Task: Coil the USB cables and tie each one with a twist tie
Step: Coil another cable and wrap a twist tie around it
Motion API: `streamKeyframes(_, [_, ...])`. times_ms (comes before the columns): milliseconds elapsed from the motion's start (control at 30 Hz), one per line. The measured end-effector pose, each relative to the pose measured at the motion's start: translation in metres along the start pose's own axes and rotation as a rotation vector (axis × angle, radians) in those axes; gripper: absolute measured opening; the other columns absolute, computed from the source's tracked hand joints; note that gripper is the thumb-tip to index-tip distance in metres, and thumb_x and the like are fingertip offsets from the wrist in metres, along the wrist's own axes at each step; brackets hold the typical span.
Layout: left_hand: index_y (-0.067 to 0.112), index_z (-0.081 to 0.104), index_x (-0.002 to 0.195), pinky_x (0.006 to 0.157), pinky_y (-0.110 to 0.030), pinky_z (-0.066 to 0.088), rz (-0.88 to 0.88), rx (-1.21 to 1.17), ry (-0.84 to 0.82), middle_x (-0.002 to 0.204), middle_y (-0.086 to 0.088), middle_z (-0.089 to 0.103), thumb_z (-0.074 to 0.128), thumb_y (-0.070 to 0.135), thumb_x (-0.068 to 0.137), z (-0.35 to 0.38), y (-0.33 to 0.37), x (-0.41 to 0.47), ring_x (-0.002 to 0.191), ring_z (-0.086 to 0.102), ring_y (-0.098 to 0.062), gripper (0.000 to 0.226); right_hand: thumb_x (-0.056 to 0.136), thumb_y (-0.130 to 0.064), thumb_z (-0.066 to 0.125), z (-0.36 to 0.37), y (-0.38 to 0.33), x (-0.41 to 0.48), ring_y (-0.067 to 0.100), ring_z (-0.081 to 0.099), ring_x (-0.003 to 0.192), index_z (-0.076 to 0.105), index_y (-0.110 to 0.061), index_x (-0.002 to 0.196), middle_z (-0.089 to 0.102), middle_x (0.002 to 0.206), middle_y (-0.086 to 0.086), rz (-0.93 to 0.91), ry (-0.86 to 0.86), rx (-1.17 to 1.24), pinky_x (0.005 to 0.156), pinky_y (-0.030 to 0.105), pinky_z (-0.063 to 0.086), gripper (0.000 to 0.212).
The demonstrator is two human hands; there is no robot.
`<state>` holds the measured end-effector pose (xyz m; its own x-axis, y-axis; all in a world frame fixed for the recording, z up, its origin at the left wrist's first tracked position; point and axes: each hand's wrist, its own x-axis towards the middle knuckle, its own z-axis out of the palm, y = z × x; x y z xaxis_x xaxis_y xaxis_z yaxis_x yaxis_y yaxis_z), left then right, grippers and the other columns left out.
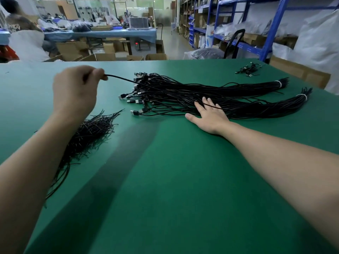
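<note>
A large heap of black USB cables (183, 96) lies across the middle of the green table (165, 180), plugs at its left end, two bundles bound with white ties at the right. My left hand (75, 92) is raised above the table and pinches one black cable (121, 79) that runs from its fingers into the heap. My right hand (207, 116) lies flat with straight fingers pressing on the heap's near edge. A pile of black twist ties (88, 136) sits at the left, partly hidden under my left forearm.
A small cluster of black connectors (248, 69) lies at the far right of the table. Blue shelving (238, 24) with boxes and bags stands behind on the right. Cardboard boxes (110, 54) and another worktable with a person (16, 24) are beyond the far edge.
</note>
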<state>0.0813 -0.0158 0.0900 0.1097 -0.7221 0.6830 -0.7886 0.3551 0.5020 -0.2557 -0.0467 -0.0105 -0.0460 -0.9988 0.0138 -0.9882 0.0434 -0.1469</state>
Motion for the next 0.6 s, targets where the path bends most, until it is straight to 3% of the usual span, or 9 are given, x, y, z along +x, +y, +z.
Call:
streamKeyframes(100, [0.022, 0.076, 0.100, 0.053, -0.036, 0.022, -0.152, -0.163, 0.079, 0.061, -0.010, 0.035, 0.052, 0.043, 0.099, -0.018, -0.006, -0.004, 0.050, 0.025, -0.016, 0.032, 0.094, -0.074, 0.034, -0.005, 0.000, -0.005, 0.018, -0.006, 0.156, 0.013, -0.026, 0.161, -0.002, 0.169, 0.006, -0.015, 0.032, 0.081, 0.126, 0.039, 0.000, 0.086])
streamKeyframes(200, [0.021, 0.074, 0.097, 0.052, -0.033, 0.016, -0.431, -0.561, 0.185, 0.065, 0.000, 0.027, 0.053, 0.044, 0.102, -0.032, -0.002, -0.015, 0.049, 0.021, -0.012, 0.032, 0.098, -0.061, 0.046, -0.011, 0.002, -0.016, 0.016, 0.001, 0.156, 0.019, -0.020, 0.161, 0.007, 0.169, 0.004, -0.035, 0.088, 0.181, 0.126, 0.037, 0.003, 0.080])
streamKeyframes(300, [0.023, 0.069, 0.090, 0.042, -0.022, 0.021, -0.538, -0.710, 0.103, 0.063, 0.008, 0.032, 0.052, 0.038, 0.105, -0.034, 0.017, -0.037, 0.045, 0.026, -0.005, 0.027, 0.101, -0.049, 0.049, -0.015, 0.006, -0.031, 0.013, 0.004, 0.155, 0.016, -0.015, 0.161, 0.008, 0.169, 0.001, -0.057, 0.057, 0.182, 0.124, 0.033, 0.007, 0.075])
streamKeyframes(367, [0.023, 0.067, 0.091, 0.041, -0.018, 0.024, -0.556, -0.752, -0.091, 0.058, 0.013, 0.036, 0.050, 0.034, 0.106, -0.030, 0.031, -0.055, 0.046, 0.028, -0.004, 0.025, 0.101, -0.043, 0.053, -0.025, 0.017, -0.045, 0.011, 0.010, 0.154, 0.023, -0.015, 0.160, 0.015, 0.167, -0.002, -0.064, 0.002, 0.231, 0.122, 0.028, 0.011, 0.071])
streamKeyframes(467, [0.014, 0.065, 0.094, 0.040, -0.016, 0.030, -0.494, -0.713, -0.537, 0.054, 0.013, 0.042, 0.049, 0.029, 0.106, -0.025, 0.052, -0.085, 0.045, 0.033, -0.006, 0.026, 0.099, -0.037, 0.060, -0.046, 0.037, -0.071, 0.013, 0.035, 0.146, 0.055, -0.016, 0.144, 0.041, 0.158, -0.002, -0.111, -0.077, 0.200, 0.116, 0.023, 0.024, 0.050])
streamKeyframes(533, [0.009, 0.067, 0.092, 0.041, -0.019, 0.038, -0.406, -0.610, -0.763, 0.058, 0.006, 0.051, 0.049, 0.029, 0.106, -0.025, 0.064, -0.102, 0.045, 0.043, -0.010, 0.029, 0.095, -0.034, 0.064, -0.057, 0.050, -0.086, 0.016, 0.063, 0.121, 0.075, -0.024, 0.118, 0.066, 0.134, -0.004, -0.066, -0.032, 0.207, 0.100, 0.023, 0.045, 0.027])
streamKeyframes(600, [0.012, 0.070, 0.088, 0.046, -0.022, 0.048, -0.279, -0.441, -0.952, 0.064, 0.003, 0.063, 0.053, 0.027, 0.103, -0.029, 0.073, -0.112, 0.051, 0.059, -0.015, 0.028, 0.092, -0.033, 0.065, -0.067, 0.064, -0.096, 0.023, 0.073, 0.081, 0.080, -0.030, 0.092, 0.078, 0.099, -0.007, 0.042, 0.114, 0.264, 0.072, 0.028, 0.057, 0.015])
